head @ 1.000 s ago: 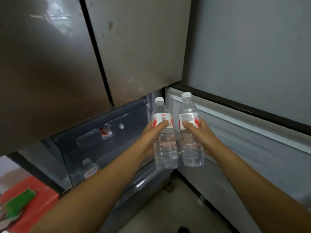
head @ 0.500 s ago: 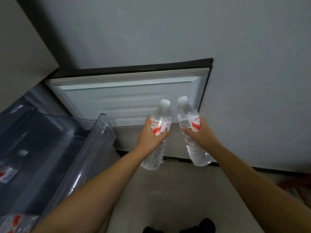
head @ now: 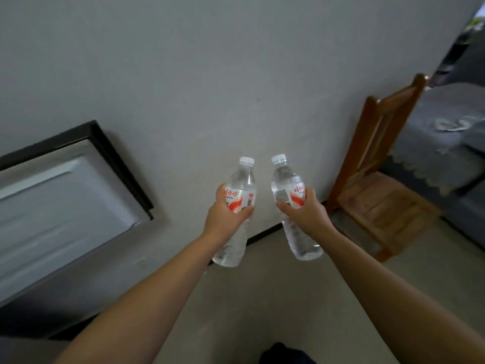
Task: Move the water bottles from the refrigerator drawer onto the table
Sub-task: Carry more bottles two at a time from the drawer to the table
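Two clear plastic water bottles are carried in mid-air, one per hand, caps up and bases down toward the floor. The left bottle (head: 237,211) leans its white cap to the right; the right bottle (head: 292,206) leans its cap to the left, so the two necks tip toward each other while the bases splay apart, not touching. The left hand (head: 225,215) is wrapped closed around its bottle at the red-and-white label, and the right hand (head: 305,210) clasps the other at the same height (fingers partly cover both labels).

Behind them stand a plain grey wall (head: 210,74) and a concrete floor (head: 262,298). The open refrigerator door (head: 60,206) lies well to the left of the hands. A wooden chair (head: 378,185) stands to the right, and beyond it a surface under a grey cloth (head: 441,132), likely the table. If so, the destination lies rightward and ahead, nearer the right hand, and both bottles are already close to upright for setting down.
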`<state>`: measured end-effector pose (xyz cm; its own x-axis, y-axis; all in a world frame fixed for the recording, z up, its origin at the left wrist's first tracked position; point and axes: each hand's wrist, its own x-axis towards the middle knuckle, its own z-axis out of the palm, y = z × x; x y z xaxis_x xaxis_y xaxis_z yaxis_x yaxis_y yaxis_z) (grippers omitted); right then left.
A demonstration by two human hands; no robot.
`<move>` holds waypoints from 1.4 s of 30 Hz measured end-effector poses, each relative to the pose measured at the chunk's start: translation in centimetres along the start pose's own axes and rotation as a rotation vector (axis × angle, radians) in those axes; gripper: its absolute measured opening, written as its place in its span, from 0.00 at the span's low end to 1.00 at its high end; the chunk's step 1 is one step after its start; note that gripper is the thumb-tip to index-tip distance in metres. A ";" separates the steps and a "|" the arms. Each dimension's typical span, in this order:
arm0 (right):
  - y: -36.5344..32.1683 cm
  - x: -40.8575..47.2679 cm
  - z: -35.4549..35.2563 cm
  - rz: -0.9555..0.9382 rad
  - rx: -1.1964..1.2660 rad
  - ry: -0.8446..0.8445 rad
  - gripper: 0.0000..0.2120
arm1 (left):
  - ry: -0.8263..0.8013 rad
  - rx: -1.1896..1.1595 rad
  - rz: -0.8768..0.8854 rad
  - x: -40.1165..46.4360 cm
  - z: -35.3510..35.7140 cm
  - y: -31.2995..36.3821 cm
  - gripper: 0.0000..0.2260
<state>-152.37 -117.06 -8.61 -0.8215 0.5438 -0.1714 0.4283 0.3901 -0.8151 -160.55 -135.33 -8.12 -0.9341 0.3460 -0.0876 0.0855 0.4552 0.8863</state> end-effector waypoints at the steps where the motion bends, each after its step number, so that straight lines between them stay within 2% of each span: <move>1: 1.1 0.3 -1.5 0.028 0.011 0.037 0.31 | -0.039 0.009 0.020 0.5 1.7 1.0 0.34; 5: 4.8 0.2 -7.2 0.104 0.035 0.199 0.35 | -0.178 0.049 0.106 2.5 8.0 4.4 0.33; 13: 11.7 -2.0 -16.8 0.258 0.128 0.462 0.31 | -0.480 0.153 0.318 4.8 21.2 10.7 0.30; 19: 16.5 -2.7 -22.9 0.347 0.226 0.625 0.30 | -0.735 0.115 0.454 5.5 31.1 15.4 0.33; 25: 21.2 -0.7 -29.4 0.435 0.291 0.782 0.29 | -0.911 0.092 0.552 8.3 41.4 20.1 0.31; 31: 24.4 1.3 -35.3 0.527 0.299 0.942 0.24 | -1.041 0.165 0.604 10.9 50.4 25.5 0.35; 39: 29.7 -1.4 -40.3 0.706 0.300 1.130 0.21 | -1.235 0.235 0.631 7.4 60.6 28.7 0.33; 42: 32.4 -3.5 -42.9 0.767 0.293 1.197 0.22 | -1.319 0.277 0.689 4.3 65.4 30.1 0.33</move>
<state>-119.46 -74.41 -10.71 0.4332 0.8846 -0.1727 0.3977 -0.3596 -0.8441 -139.32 -66.47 -11.63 0.2716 0.9474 -0.1692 0.5649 -0.0146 0.8251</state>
